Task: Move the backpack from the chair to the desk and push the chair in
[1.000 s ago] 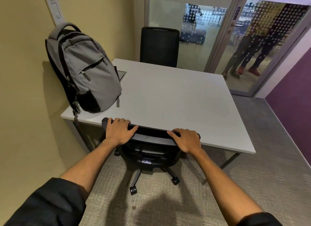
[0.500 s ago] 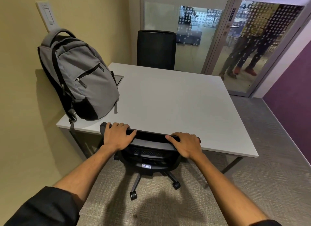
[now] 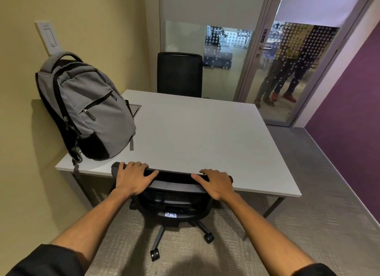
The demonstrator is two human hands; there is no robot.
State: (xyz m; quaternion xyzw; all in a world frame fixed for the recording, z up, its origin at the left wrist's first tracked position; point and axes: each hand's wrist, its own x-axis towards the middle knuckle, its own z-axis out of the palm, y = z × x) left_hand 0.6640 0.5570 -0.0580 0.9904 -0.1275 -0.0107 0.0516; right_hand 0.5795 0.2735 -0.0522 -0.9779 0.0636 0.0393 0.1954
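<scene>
A grey and black backpack [image 3: 90,111] stands upright on the left end of the white desk [image 3: 201,136], leaning against the yellow wall. A black wheeled office chair [image 3: 174,201] sits at the desk's near edge, its seat under the top and its backrest touching the edge. My left hand [image 3: 131,177] grips the left part of the backrest's top rail. My right hand [image 3: 216,183] grips the right part of the same rail.
A second black chair [image 3: 179,74] stands at the far side of the desk. The yellow wall [image 3: 20,173] runs along the left. A glass door [image 3: 287,70] at the back right shows two people standing outside. Carpet floor [image 3: 308,224] lies to the right.
The chair has rolled a little further under the desk with both hands on its backrest. The view has tilted down and back slightly.
</scene>
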